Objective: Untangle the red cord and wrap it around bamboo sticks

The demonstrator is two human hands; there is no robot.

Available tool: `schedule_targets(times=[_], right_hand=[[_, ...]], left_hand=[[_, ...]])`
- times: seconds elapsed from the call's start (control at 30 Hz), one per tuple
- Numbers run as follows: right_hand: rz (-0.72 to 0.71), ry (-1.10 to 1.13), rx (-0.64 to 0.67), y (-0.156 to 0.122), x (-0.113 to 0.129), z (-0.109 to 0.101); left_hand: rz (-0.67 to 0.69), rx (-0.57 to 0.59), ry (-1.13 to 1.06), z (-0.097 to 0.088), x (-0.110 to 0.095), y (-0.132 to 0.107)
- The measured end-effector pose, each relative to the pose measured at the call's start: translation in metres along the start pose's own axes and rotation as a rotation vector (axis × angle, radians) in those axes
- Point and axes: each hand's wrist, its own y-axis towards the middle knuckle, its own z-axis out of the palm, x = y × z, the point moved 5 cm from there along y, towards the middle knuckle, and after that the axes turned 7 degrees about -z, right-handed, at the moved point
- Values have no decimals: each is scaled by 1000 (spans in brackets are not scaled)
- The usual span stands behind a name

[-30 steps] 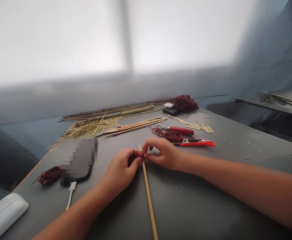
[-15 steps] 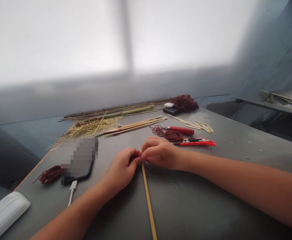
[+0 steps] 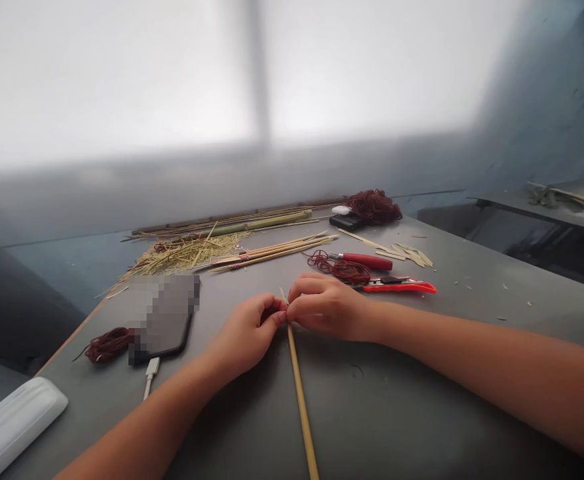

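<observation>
A thin pale bamboo stick (image 3: 299, 393) runs from the bottom edge of the head view up to my fingers. My left hand (image 3: 249, 330) pinches it near its far end, thumb against forefinger. From the other side my right hand (image 3: 325, 307) grips the same end, its fingers curled and touching the left fingertips. Frayed pale fibres show just beyond the fingers. Whatever else lies between the fingertips is hidden. Just past my right hand lie a bundle of dark red cord (image 3: 349, 270), a red-handled tool (image 3: 367, 261) and an orange utility knife (image 3: 402, 285).
At left are a phone (image 3: 169, 327) with a white cable (image 3: 151, 377), a cord coil (image 3: 107, 345) and a white case (image 3: 17, 427). Farther back lie bamboo shavings (image 3: 187, 257), pointed sticks (image 3: 277, 252), bamboo lengths (image 3: 252, 225), a cord heap (image 3: 375, 207) and flat slivers (image 3: 407, 253).
The view has shifted slightly, so the things on the table appear a little farther right. Both hands keep their hold at the stick's end, with only small finger movement.
</observation>
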Motion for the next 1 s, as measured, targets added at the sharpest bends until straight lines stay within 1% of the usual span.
schedule_targets(times=[0.13, 0.27, 0.37, 0.5, 0.57, 0.67, 0.73, 0.9, 1.0], right_hand=[[-47, -61, 19, 0, 4, 1], [-64, -113, 36, 2, 6, 0], [-45, -50, 24, 4, 7, -1], [28, 64, 3, 6, 6, -1], [102, 141, -24, 5, 4, -1], [293, 272, -69, 2, -3, 0], [393, 321, -84, 0, -6, 1], [536, 407, -79, -1, -7, 6], [642, 507, -112, -3, -10, 7]], left_hand=[[-1, 2, -5, -1, -1, 1], [-2, -1, -9, -1, -1, 1], [-2, -3, -7, -1, -1, 1], [3, -4, 2, -1, -1, 0], [10, -12, 8, -1, -1, -1], [20, -35, 23, 0, -1, -1], [26, -42, 34, 0, -1, -1], [34, -57, 49, -1, 0, -1], [26, -71, 62, -2, 1, -1]])
